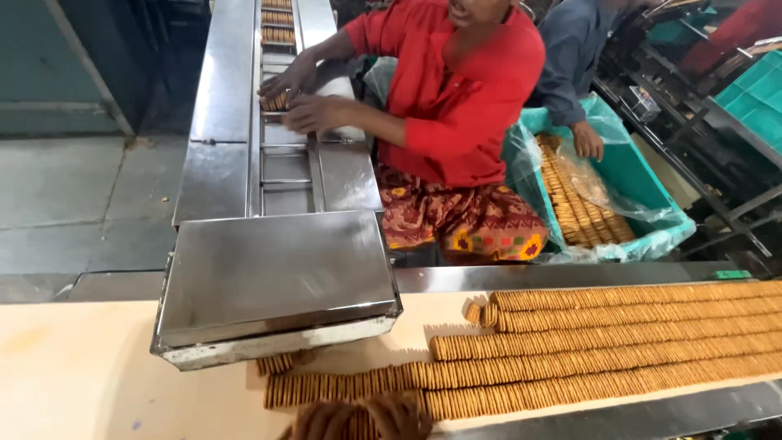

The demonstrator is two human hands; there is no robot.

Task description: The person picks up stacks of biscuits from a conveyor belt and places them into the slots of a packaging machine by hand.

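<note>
Long rows of round brown biscuits [619,342] stand on edge on the pale conveyor belt [81,367] in front of me. Only blurred fingertips show at the bottom edge. My left hand [322,424] and my right hand [399,414] lie curled on the nearest biscuit row [489,399], close together. Whether they grip biscuits is hidden by the frame edge. A steel box cover [273,277] sits just beyond my hands over the belt.
Across the belt a person in a red top [464,90] handles biscuits in a steel feed channel [277,106]. Another person's hand [586,140] reaches into a teal crate [643,191] lined with plastic and holding biscuits. Green crates [757,94] stand far right.
</note>
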